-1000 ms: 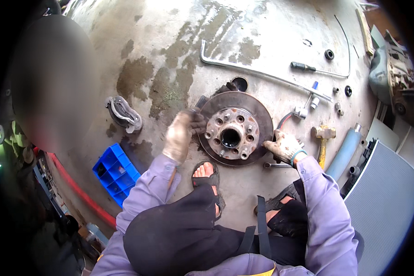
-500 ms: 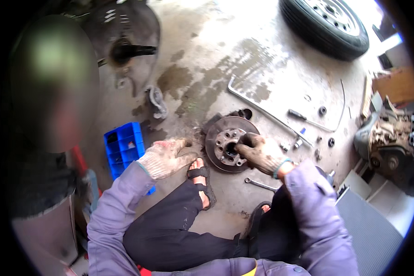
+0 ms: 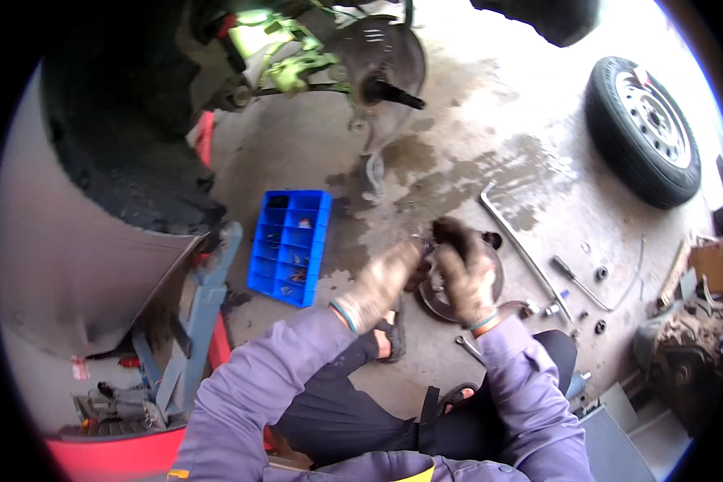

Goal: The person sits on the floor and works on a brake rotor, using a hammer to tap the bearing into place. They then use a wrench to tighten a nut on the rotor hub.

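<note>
Both my hands wear dirty knitted work gloves and are close together over a round brake disc (image 3: 496, 283) on the floor. My left hand (image 3: 384, 283) is at the disc's left edge, its fingertips dark and smeared by motion. Over the disc's middle, my right hand (image 3: 467, 281) has grease-black fingers pointing up and left, also blurred. Whether either glove holds anything cannot be made out. The gloves cover most of the disc, including its hub. A dark round part (image 3: 492, 239) lies at the disc's far right edge.
Left of the hands is a blue compartment box (image 3: 285, 299) with small parts. A long bent bar (image 3: 526, 249), a black-handled tool (image 3: 574, 275) and a wrench (image 3: 467, 347) lie around the disc. A wheel (image 3: 598, 128) lies far right. An axle spindle (image 3: 398, 95) juts out beyond.
The view has swung left, so the scene sits further right and the car's wheel arch shows. My left hand has come to the disc, beside my right hand.
</note>
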`<state>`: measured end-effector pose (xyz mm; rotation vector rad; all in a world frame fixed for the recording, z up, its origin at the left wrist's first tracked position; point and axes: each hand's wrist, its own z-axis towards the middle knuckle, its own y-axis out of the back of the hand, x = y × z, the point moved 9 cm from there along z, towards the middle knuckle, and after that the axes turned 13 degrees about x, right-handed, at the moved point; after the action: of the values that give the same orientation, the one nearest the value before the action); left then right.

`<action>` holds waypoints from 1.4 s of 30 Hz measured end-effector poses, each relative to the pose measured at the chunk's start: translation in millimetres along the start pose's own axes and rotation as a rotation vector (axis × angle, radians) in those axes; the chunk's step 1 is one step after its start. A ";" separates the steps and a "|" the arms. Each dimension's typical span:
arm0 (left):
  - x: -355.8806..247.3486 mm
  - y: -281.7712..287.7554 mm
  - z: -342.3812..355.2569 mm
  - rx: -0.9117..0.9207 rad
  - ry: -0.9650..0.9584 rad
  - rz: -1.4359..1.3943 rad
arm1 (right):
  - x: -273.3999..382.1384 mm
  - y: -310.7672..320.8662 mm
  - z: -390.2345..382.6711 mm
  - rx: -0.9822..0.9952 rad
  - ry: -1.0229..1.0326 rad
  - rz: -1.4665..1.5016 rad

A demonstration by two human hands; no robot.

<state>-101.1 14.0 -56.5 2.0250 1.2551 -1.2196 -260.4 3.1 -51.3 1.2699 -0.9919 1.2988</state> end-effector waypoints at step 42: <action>-49.5 -100.3 8.7 0.517 0.028 1.114 | -174.7 -46.9 -62.8 0.721 -0.569 -0.366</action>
<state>-202.3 32.3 -11.6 2.4742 -0.3196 -0.9407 -237.2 51.1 -235.2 2.3444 -0.6075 1.0455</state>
